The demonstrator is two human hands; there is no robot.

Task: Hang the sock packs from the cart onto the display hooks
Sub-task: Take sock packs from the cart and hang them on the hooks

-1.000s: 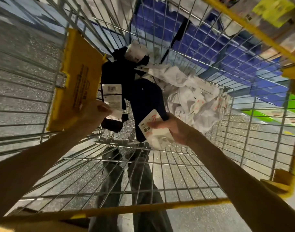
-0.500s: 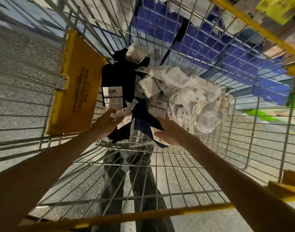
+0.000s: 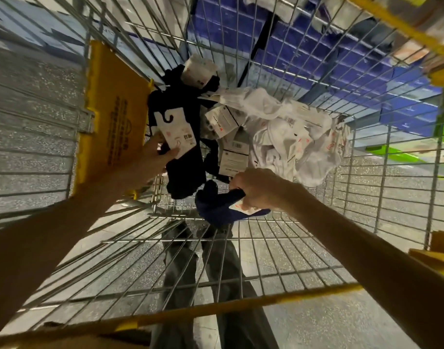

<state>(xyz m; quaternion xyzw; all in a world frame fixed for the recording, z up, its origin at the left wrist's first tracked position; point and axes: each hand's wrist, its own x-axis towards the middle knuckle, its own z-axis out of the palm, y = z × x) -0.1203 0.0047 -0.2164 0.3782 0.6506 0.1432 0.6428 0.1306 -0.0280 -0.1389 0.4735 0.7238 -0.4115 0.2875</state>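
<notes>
Sock packs of white fabric with card bands (image 3: 291,137) were heaped at the far end of the silver wire cart with yellow trim (image 3: 241,307). A black card-headed sock pack (image 3: 184,172) was gripped by the left hand (image 3: 150,159); a crumpled blue sock pack (image 3: 215,207) was clenched in the right hand (image 3: 258,190). Each was best lifted clear by its card, so that the hook cut-out (image 3: 168,117) stayed untorn.
</notes>
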